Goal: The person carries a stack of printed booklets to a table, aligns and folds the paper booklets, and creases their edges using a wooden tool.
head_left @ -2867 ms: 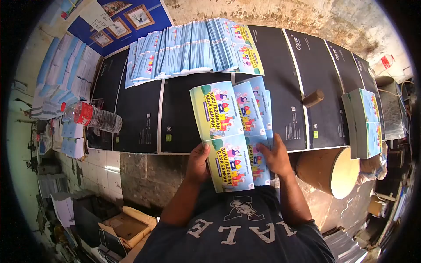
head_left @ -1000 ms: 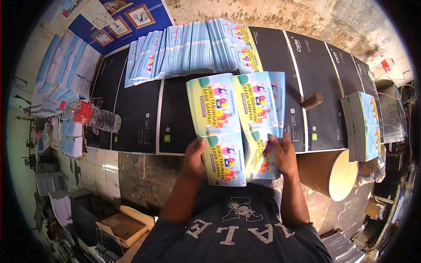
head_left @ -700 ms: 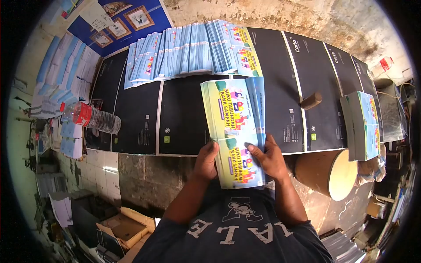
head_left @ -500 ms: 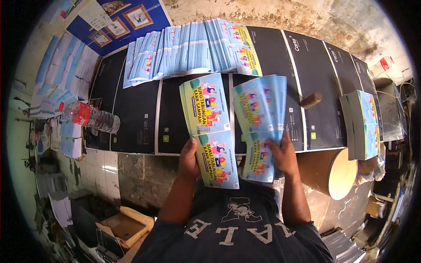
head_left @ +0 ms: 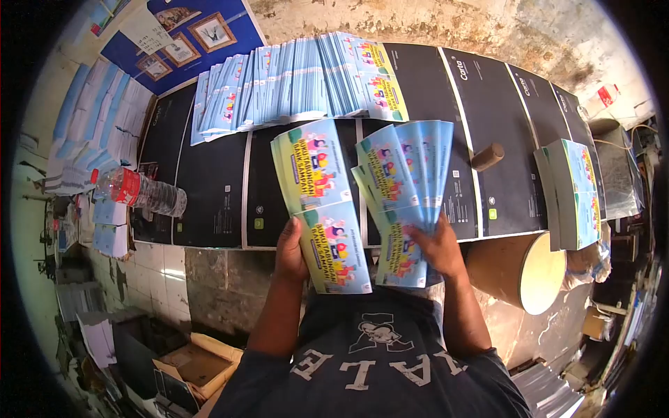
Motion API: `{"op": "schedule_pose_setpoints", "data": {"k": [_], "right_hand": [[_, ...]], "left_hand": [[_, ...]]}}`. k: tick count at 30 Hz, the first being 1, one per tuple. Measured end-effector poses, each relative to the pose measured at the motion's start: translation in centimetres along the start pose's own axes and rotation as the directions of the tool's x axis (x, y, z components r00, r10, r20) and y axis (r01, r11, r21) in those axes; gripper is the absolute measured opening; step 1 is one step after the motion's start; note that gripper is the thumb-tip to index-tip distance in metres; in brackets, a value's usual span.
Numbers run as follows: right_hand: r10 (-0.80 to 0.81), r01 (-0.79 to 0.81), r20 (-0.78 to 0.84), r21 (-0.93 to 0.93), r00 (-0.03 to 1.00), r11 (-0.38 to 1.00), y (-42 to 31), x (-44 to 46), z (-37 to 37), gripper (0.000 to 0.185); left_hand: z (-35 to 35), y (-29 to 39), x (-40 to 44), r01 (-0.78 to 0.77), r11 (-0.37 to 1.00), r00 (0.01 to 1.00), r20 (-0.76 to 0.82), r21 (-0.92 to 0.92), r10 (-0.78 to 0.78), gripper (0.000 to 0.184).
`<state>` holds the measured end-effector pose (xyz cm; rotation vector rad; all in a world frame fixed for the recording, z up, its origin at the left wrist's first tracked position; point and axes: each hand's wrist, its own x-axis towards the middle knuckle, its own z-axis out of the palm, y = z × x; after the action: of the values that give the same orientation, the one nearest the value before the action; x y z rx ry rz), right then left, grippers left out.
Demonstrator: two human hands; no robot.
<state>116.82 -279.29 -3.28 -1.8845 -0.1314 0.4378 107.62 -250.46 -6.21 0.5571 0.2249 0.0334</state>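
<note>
My left hand is closed on the left edge of a small stack of printed booklet covers, with yellow and blue artwork and the words "Buku Tabungan Bank Sampah". In my right hand is a fanned bunch of the same booklets, its upper ends spread apart and the thumb lying on the front. Both bunches are held up over the table's near edge, with a narrow gap between them. Behind them, a long overlapping row of booklets lies along the far side of the table.
Black "Carta" boards cover the table. A plastic water bottle lies at left near tall paper stacks. To the right are a wooden cylinder and a thick booklet stack. A round drum stands below the table edge.
The booklets in my right hand have fanned wider, showing more separate edges. The left bunch has tilted a little and shifted slightly left. The view has shifted slightly.
</note>
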Motion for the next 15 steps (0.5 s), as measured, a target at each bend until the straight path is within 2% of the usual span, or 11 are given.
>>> {"op": "schedule_pose_setpoints", "data": {"k": [1, 2, 5, 6, 7, 8, 9, 11, 12, 13, 15], "right_hand": [[-0.071, 0.075, 0.025, -0.211, 0.997, 0.975, -0.2, 0.1, 0.6, 0.053], [-0.107, 0.099, -0.016, -0.261, 0.994, 0.960, -0.5, -0.2, 1.6, 0.070], [-0.309, 0.284, -0.302, -0.125, 0.902, 0.951, -1.9, -0.2, 4.5, 0.076], [-0.312, 0.286, -0.305, -0.126, 0.900, 0.950, -1.2, 0.1, 4.2, 0.076], [-0.462, 0.314, -0.107, -0.598, 0.881, 0.737, 0.3, 0.8, 3.6, 0.073], [-0.487, 0.321, 0.140, -0.894, 0.862, 0.311, 1.4, 1.5, 3.2, 0.071], [-0.485, 0.319, 0.140, -0.896, 0.863, 0.309, 2.3, 1.9, 3.3, 0.071], [-0.256, 0.410, 0.334, -0.839, 0.907, 0.358, 3.0, 2.5, 2.9, 0.058], [-0.310, 0.399, 0.283, -0.809, 0.908, 0.432, 3.1, 2.5, 3.0, 0.050], [-0.322, 0.404, 0.282, -0.811, 0.904, 0.422, 3.1, 3.1, 2.7, 0.050], [-0.301, 0.371, 0.219, -0.605, 0.928, 0.705, 3.7, 3.3, 2.5, 0.041]], "left_hand": [[0.1, -0.3, 0.0, -0.006, 1.000, 1.000, 0.000, 0.002, 0.006, 0.043], [0.3, -1.2, 0.1, -0.008, 0.997, 0.998, -0.058, 0.071, 0.012, 0.041], [1.7, -2.6, 0.9, -0.013, 0.982, 0.995, -0.094, 0.187, 0.032, 0.036], [1.2, -3.1, 1.3, 0.003, 0.988, 0.996, -0.093, 0.152, 0.011, 0.035], [1.0, -3.5, 1.5, 0.019, 0.993, 0.996, -0.091, 0.115, -0.009, 0.034], [1.5, -3.5, 1.5, 0.021, 0.990, 0.996, -0.084, 0.140, -0.009, 0.033], [1.5, -3.6, 1.5, 0.022, 0.990, 0.997, -0.082, 0.136, -0.011, 0.033], [1.7, -3.9, 1.7, 0.047, 0.986, 0.994, -0.103, 0.161, -0.031, 0.033], [1.8, -3.9, 1.8, 0.048, 0.986, 0.995, -0.096, 0.162, -0.033, 0.033], [2.0, -3.9, 2.2, 0.048, 0.978, 0.995, -0.091, 0.202, -0.030, 0.032], [2.0, -4.0, 2.1, 0.052, 0.969, 0.995, -0.100, 0.240, -0.029, 0.031]]}}
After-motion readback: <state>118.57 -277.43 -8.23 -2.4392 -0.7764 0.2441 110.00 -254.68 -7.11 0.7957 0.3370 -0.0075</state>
